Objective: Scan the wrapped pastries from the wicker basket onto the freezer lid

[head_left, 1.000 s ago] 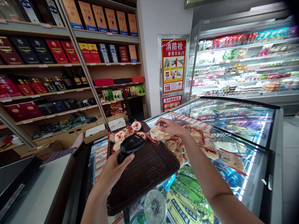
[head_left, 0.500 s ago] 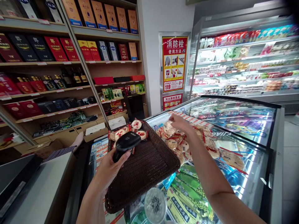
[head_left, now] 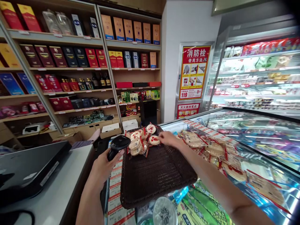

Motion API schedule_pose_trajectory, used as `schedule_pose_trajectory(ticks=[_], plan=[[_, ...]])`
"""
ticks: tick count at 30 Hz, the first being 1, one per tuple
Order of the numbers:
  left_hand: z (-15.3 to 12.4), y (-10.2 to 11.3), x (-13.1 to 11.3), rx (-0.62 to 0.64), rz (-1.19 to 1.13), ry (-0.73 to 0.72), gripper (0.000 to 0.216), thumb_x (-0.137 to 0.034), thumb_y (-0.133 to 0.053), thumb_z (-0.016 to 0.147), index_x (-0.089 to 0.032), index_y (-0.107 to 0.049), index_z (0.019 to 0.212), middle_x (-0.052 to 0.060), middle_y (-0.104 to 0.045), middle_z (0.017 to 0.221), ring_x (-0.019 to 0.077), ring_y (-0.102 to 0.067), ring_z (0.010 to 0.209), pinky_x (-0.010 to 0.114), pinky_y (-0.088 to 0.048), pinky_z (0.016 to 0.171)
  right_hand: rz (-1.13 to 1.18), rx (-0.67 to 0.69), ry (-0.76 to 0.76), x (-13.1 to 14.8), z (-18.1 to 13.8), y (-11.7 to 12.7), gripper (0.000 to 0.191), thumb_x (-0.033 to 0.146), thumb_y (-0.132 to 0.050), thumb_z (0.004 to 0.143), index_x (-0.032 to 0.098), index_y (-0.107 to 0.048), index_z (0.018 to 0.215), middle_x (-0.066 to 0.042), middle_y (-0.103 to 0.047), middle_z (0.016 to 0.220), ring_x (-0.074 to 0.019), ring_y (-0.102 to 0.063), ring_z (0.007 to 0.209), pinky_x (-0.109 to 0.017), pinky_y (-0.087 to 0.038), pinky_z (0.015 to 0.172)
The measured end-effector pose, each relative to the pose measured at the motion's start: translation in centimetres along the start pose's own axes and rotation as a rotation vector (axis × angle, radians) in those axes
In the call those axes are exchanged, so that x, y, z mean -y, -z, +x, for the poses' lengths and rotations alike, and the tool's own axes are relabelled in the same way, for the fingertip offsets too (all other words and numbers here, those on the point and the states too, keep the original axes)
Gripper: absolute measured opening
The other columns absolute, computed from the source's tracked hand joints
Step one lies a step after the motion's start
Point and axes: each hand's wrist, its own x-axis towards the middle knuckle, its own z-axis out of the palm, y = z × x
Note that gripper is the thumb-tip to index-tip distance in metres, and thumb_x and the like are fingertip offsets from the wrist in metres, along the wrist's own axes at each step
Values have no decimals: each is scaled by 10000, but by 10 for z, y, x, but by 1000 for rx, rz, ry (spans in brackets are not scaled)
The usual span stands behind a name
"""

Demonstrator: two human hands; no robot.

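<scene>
My left hand is wrapped round the handle of a black barcode scanner, held over the left edge of a dark brown woven basket. Several clear, red-edged packets of round pale crackers lie heaped at the basket's far left corner. Above that corner, the fingers of my right hand are closed at the edge of one such cracker packet; the fingertips are partly hidden. More cracker packets lie loose on the freezer glass to the right of the basket.
Beneath the basket is a glass-topped freezer with green ice-pop packs inside. A round clear-lidded tub is near the basket's front edge. At left stands a counter bearing a black device. Shelves of boxed goods line the back.
My right hand has moved left from the loose packets to the basket's far corner. The scanner has moved left, off the packets. The view has turned left.
</scene>
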Motion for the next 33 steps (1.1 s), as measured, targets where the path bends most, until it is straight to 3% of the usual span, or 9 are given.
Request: schedule_pose_trajectory(ticks=[3,5,9,13,16,21,25,28,33], plan=[[-3,-3,-6,59,26,-12,629,-720,-618,704,-222,-710,1077,41,-739,812,296,-674,860,284,-458,676,148,158,16,48,22,-32,480,549,-524,906,198,-556,580,-61,-635,628,-182,-633,679,-254,-439,608],[-7,-7,-11,87,25,-25,656,-715,-619,713,-218,-700,1134,55,-750,859,313,-677,917,298,-462,726,121,130,10,69,31,-49,472,574,-568,869,197,-531,589,-80,-645,681,-207,-651,758,-262,-454,629],[-15,-15,-23,121,-51,-95,658,-668,-627,748,-193,-685,1200,78,-750,1035,327,-636,1066,300,-445,802,232,135,-40,86,34,-55,325,365,-723,775,193,-499,613,-70,-651,722,-209,-654,770,-251,-465,604],[-19,-21,-31,154,-106,-113,649,-670,-645,722,-180,-707,1144,42,-719,852,262,-630,833,266,-416,671,544,221,-122,68,7,-21,276,278,-579,893,193,-509,640,-33,-627,612,-144,-606,550,-227,-456,488],[-20,-26,-36,219,-158,-114,619,-703,-668,667,-177,-726,987,-3,-624,681,187,-532,619,253,-360,570,654,83,-120,33,-26,19,254,311,-545,927,195,-521,702,-25,-662,680,-122,-603,542,-215,-456,483],[-24,-45,-46,282,-274,-145,557,-712,-694,634,-192,-701,835,-9,-592,640,157,-482,580,248,-350,543,523,-97,-186,-21,-70,65,242,273,-515,930,200,-523,700,-18,-677,700,-119,-600,578,-209,-405,515],[-27,-64,-56,352,-274,-199,585,-717,-658,690,-201,-702,961,-14,-572,646,145,-450,570,235,-347,534,299,-203,-143,-33,-75,75,242,277,-545,906,202,-535,676,-12,-661,671,-123,-576,593,-212,-340,523],[-28,-73,-59,416,-210,-234,606,-706,-644,722,-194,-691,1043,-1,-596,678,158,-471,589,241,-350,536,229,-184,-131,-28,-76,76,237,296,-539,910,204,-556,692,-7,-642,668,-126,-547,604,-222,-294,526],[-26,-75,-56,412,-152,-265,567,-684,-637,750,-184,-692,1011,11,-610,708,183,-507,634,254,-361,558,185,-159,-124,-15,-79,76,242,276,-537,904,196,-559,677,-11,-659,699,-132,-530,640,-237,-274,556]])
